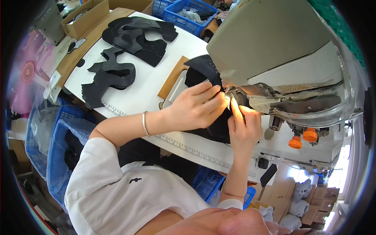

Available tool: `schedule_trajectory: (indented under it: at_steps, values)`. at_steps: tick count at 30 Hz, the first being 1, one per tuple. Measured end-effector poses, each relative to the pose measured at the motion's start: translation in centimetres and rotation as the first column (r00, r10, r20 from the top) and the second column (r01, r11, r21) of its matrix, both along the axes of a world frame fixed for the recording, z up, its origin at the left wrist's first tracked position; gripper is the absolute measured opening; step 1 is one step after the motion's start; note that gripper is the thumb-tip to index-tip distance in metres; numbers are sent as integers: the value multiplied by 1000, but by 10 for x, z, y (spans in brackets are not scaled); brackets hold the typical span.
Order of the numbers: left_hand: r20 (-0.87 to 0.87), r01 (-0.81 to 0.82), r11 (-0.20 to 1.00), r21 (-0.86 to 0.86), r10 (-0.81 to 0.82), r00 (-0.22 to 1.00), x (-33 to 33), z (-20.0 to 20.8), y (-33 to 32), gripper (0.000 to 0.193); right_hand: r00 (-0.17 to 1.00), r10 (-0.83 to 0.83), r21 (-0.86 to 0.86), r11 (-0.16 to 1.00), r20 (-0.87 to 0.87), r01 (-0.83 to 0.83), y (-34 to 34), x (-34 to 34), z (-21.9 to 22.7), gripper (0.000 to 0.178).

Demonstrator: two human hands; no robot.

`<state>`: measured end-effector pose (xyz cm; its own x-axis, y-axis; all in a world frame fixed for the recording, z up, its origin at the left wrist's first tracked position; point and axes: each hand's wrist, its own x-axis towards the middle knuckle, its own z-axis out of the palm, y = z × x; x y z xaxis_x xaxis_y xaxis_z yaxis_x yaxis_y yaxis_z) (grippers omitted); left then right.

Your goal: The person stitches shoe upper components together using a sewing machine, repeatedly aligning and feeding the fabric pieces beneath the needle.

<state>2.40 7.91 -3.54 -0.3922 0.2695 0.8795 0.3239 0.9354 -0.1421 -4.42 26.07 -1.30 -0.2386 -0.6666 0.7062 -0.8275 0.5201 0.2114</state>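
A black shoe-upper piece [203,69] lies under the head of a sewing machine [274,47], where a small lamp lights the stitching spot. My left hand [197,105], with a bracelet on the wrist, pinches the piece's edge just left of the lit spot. On the other side, my right hand [246,125] is partly curled, index fingertip and thumb at the same edge close to the presser foot. My fingers hide part of the seam. More black material hangs below both hands, toward the table's front edge.
Flat black upper pieces [135,37] lie stacked on the white table [147,84], with another cut piece [111,74] nearer. A ruler strip [184,148] runs along the front edge. Orange knobs [309,135] project from the machine. Blue crates [190,19] stand behind; a pink fan [27,72] is left.
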Motion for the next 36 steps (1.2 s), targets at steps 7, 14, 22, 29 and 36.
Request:
schedule_trajectory:
  at_steps: [7,14,22,29,36]
  values:
    - [46,362,912,192,-376,925,-18,3,-41,26,985,-158,58,985,-65,161,-22,27,1,34]
    - [49,351,911,218,-369,928,-22,7,-42,18,983,-184,20,983,1,184,-15,6,-2,35]
    - [55,329,902,281,-357,932,-26,4,-39,11,991,-135,20,991,2,135,-6,-9,-1,36]
    - [195,270,678,684,-526,827,-45,9,-54,14,995,-89,35,995,32,88,-3,-13,1,39]
    - [121,78,276,958,-636,763,-57,35,-45,28,991,-9,-94,995,135,22,-13,-8,0,30]
